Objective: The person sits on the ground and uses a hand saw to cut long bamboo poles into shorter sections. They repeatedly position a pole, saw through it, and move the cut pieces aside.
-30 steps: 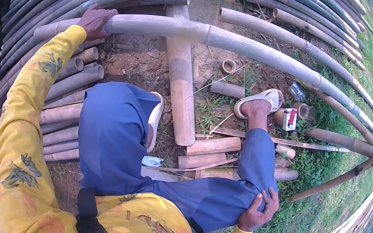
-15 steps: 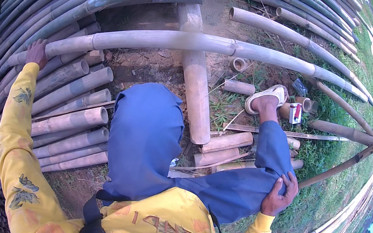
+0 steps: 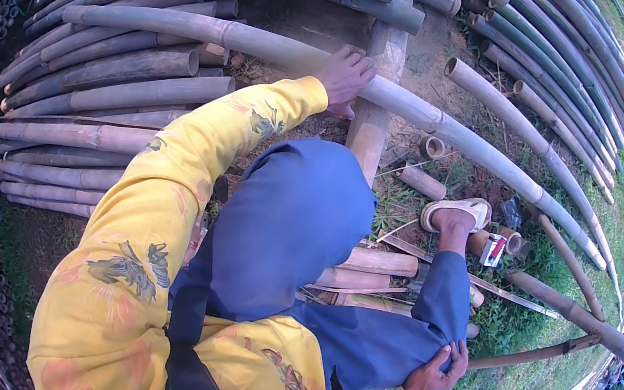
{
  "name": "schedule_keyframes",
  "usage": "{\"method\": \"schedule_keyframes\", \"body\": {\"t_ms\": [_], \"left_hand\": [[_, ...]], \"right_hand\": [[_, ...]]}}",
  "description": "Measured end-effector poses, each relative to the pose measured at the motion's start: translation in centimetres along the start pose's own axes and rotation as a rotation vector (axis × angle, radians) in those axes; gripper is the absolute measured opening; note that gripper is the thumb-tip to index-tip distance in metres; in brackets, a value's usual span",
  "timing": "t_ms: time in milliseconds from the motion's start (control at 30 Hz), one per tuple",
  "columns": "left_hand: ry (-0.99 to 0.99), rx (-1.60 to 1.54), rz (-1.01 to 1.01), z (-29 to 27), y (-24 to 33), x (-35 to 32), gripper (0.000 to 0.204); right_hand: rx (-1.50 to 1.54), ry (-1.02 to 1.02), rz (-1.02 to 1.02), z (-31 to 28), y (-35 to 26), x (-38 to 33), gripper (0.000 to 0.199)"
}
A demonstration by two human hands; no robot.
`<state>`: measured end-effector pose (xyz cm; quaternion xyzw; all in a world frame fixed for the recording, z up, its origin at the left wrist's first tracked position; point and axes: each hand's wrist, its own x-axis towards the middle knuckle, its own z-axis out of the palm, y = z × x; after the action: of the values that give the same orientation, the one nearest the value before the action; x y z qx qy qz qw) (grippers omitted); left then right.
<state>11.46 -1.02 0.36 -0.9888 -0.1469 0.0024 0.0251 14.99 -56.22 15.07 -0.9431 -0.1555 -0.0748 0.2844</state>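
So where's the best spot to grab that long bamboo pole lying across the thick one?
Probably where the left hand rests on the long bamboo pole, close to the thick cross pole that props it. Come from above and wrap the fingers over its round top; the ends curve away over the ground.

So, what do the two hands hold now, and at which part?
The left hand grips the long bamboo pole near its middle, where it crosses the support post. The right hand holds only the blue trouser leg.
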Motion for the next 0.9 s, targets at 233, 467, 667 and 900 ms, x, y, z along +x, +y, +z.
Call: {"method": "schedule_keyframes", "body": {"t_ms": [233,467,667,900], "left_hand": [[0.034,-0.017,0.062,1.5,2.6,4.7,0.075],[-0.101,-0.003,0.124,0.9,0.5,4.1,0.055],[-0.167,0.026,0.059,-0.4,-8.1,-4.6,0.054],[-0.278,0.085,-0.168,0.2,-21.6,-16.9,0.068]], "right_hand": [[-0.081,0.021,-0.039,-0.2,-0.4,1.1,0.014],[-0.023,0.0,-0.008,-0.2,-0.9,0.4,0.022],[-0.189,0.002,-0.052,-0.9,-1.3,0.5,0.065],[-0.121,-0.107,-0.031,-0.3,-1.0,1.9,0.027]]}}
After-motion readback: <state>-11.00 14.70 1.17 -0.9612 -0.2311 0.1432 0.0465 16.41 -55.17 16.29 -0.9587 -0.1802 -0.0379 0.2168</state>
